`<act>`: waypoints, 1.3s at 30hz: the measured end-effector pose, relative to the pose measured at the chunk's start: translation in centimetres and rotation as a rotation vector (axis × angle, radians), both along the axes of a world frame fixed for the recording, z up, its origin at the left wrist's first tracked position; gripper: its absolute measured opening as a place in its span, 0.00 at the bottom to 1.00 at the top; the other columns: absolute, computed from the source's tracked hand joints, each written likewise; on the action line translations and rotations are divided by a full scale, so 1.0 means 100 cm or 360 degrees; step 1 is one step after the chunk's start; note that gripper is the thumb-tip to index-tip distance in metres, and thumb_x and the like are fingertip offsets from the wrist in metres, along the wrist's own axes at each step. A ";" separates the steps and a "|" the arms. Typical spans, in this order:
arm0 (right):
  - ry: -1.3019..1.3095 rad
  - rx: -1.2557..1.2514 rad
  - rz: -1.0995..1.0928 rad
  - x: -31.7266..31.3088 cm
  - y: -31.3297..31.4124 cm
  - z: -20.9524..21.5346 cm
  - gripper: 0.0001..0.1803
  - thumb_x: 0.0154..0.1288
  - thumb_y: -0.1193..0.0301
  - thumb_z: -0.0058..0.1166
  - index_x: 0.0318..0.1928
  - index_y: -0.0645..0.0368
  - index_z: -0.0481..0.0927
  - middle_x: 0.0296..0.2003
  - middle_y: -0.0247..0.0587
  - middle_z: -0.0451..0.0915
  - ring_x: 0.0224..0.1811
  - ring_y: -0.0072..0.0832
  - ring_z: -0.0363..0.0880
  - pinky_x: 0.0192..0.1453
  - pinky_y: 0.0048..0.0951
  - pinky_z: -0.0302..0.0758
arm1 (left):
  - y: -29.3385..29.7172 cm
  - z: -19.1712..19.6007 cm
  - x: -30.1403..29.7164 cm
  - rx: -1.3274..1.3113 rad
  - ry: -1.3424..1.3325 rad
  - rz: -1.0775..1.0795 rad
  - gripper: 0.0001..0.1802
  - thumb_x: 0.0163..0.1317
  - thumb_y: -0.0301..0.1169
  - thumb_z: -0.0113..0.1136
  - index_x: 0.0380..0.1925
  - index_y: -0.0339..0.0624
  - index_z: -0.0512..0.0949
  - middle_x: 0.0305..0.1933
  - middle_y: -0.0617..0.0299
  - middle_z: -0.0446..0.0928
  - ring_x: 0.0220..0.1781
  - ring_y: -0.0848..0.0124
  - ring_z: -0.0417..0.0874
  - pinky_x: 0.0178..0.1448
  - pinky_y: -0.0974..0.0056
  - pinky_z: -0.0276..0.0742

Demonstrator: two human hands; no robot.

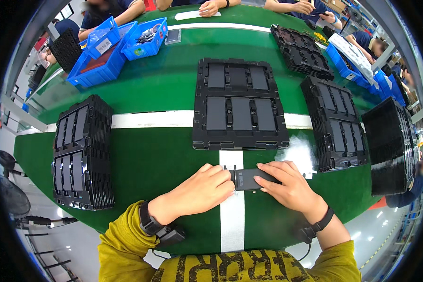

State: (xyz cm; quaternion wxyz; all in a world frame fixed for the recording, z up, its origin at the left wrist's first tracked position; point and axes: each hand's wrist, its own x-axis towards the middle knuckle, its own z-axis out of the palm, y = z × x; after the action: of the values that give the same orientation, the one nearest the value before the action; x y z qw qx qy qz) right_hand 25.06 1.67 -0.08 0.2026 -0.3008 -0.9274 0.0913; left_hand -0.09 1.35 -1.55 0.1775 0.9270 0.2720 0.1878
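Observation:
A flat black rectangular pack point(249, 179) with faint pale print lies over the white strip point(232, 221) on the green table. My right hand point(286, 184) grips its right end, with thumb and fingers laid along the edges and top. At the pack's left end my left hand point(215, 182) is closed in a pinch; what its fingertips hold is hidden. A thin dark edge sticks up just beyond those fingertips. Just beyond my hands lies a black tray point(240, 144) with dark grey flat pieces point(242, 113) in its pockets; one upper middle pocket has no piece.
Stacked black trays stand at the left point(83, 155) and right point(336, 124), with a taller stack point(389, 148) at the far right. Clear plastic film point(298, 152) lies near my right hand. Blue bins point(145, 41) sit at the far left. Co-workers' hands point(211, 8) show across the table.

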 end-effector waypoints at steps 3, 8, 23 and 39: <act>0.0019 -0.0001 0.0000 0.000 0.000 0.000 0.20 0.45 0.72 0.61 0.44 0.55 0.78 0.48 0.42 0.74 0.47 0.34 0.72 0.46 0.33 0.68 | 0.001 -0.004 0.000 -0.0122 -0.0234 0.0097 0.06 0.56 0.27 0.56 0.28 0.40 0.68 0.30 0.60 0.67 0.31 0.66 0.69 0.37 0.63 0.64; 0.0077 -0.0066 0.0018 0.005 0.004 0.002 0.20 0.45 0.73 0.62 0.43 0.54 0.79 0.48 0.41 0.74 0.47 0.36 0.72 0.48 0.34 0.68 | -0.004 -0.011 -0.003 -0.0762 -0.0891 0.0606 0.05 0.62 0.22 0.45 0.27 0.36 0.64 0.29 0.57 0.71 0.27 0.70 0.70 0.31 0.70 0.66; 0.2249 -0.2615 0.0602 -0.040 -0.020 -0.003 0.27 0.66 0.57 0.44 0.55 0.68 0.68 0.56 0.53 0.68 0.55 0.34 0.69 0.57 0.34 0.68 | -0.013 0.028 0.006 -0.0139 -0.0734 0.0198 0.05 0.58 0.31 0.55 0.29 0.42 0.73 0.34 0.61 0.73 0.36 0.66 0.75 0.43 0.65 0.65; 0.1403 -0.1249 -0.0381 -0.034 -0.023 0.010 0.10 0.65 0.73 0.47 0.29 0.65 0.78 0.25 0.38 0.80 0.27 0.20 0.77 0.32 0.20 0.74 | -0.028 0.034 0.034 -0.1584 -0.1952 0.0691 0.10 0.68 0.32 0.43 0.41 0.36 0.68 0.39 0.54 0.78 0.35 0.72 0.81 0.41 0.68 0.79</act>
State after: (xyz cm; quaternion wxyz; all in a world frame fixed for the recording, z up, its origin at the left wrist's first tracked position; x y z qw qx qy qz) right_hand 21.68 -0.61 0.95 0.4508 -0.3893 -0.6128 0.5194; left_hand 3.29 -1.41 1.86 0.6450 0.3989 0.3514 0.5489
